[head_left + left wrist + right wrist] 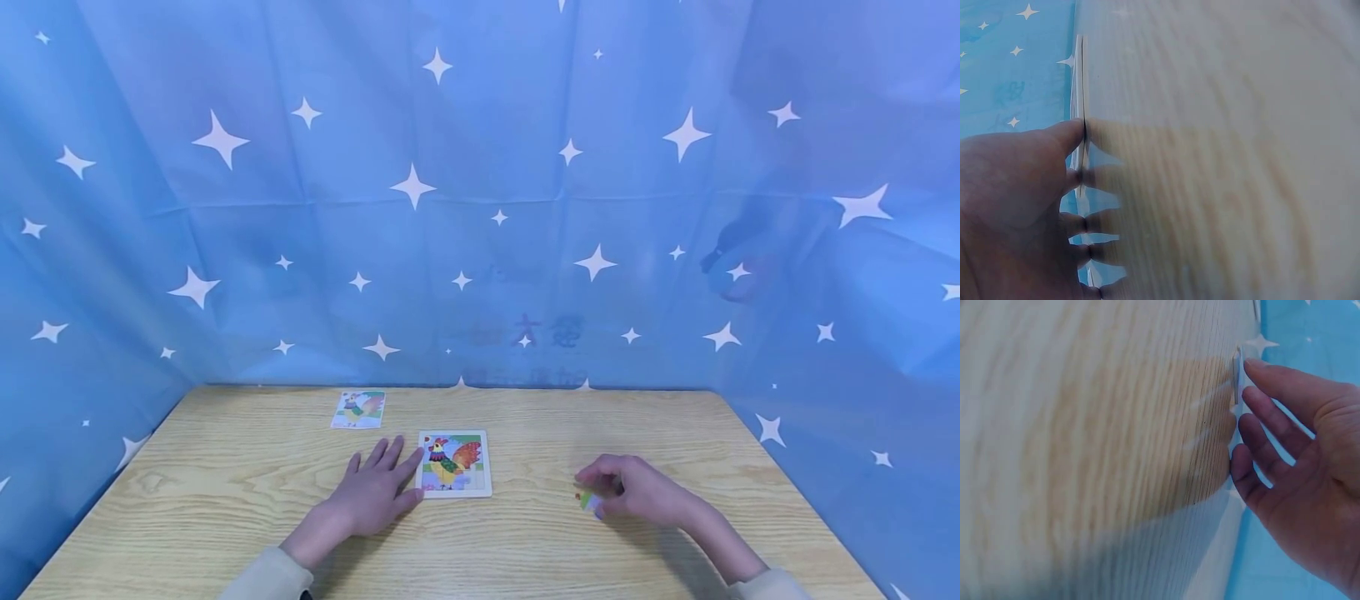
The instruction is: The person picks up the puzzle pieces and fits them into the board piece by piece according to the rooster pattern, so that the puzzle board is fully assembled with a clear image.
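Observation:
My left hand (373,497) lies with fingers spread at the left edge of a framed rooster jigsaw puzzle (489,492). Its index finger and thumb touch the white frame. In the left wrist view the straight fingers of that hand (1016,200) meet the thin frame edge-on. Over to the right, my right hand (637,492) is loosely bent above a small colourful puzzle piece (588,501). The right wrist view shows the thumb and fingertips of this hand (1300,437) apart, right at the face of the thin piece (1237,375).
A rooster picture card (358,410) lies near the back edge, left of the puzzle. The wooden table (525,550) has a glossy surface that reflects the fingers. A blue curtain with white stars (480,250) hangs behind and along both sides.

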Demonstrator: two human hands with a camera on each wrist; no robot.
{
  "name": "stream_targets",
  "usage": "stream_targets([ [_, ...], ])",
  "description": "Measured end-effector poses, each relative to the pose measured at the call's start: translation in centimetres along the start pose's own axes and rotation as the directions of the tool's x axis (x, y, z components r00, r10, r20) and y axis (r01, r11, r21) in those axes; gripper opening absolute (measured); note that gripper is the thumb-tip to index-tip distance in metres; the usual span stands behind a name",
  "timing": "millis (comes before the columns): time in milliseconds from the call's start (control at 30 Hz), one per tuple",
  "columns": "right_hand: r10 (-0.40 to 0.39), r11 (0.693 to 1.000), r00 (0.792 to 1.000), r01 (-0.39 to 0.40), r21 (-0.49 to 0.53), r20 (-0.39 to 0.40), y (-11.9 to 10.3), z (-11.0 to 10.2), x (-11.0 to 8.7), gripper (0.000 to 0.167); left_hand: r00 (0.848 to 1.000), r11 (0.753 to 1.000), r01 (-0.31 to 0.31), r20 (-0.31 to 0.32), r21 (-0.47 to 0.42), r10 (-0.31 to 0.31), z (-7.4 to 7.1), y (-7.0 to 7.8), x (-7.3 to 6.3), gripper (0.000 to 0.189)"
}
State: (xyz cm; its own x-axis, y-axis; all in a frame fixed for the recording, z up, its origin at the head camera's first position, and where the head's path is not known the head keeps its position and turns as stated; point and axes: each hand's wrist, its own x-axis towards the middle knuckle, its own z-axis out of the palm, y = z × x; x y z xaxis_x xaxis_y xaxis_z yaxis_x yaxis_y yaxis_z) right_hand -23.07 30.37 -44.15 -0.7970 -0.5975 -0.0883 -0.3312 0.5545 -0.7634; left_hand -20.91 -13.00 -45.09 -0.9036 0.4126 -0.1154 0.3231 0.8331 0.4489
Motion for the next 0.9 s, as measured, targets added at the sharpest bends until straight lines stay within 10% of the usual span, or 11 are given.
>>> stream_targets([
  [900, -0.046, 0.993, 0.999, 0.043, 0.107, 0.024, 0.32, 0.47, -0.33, 0.039, 1.0, 1.0, -0.011, -0.001, -0.011, 0.011, 0.27, -0.29, 0.17, 0.063],
])
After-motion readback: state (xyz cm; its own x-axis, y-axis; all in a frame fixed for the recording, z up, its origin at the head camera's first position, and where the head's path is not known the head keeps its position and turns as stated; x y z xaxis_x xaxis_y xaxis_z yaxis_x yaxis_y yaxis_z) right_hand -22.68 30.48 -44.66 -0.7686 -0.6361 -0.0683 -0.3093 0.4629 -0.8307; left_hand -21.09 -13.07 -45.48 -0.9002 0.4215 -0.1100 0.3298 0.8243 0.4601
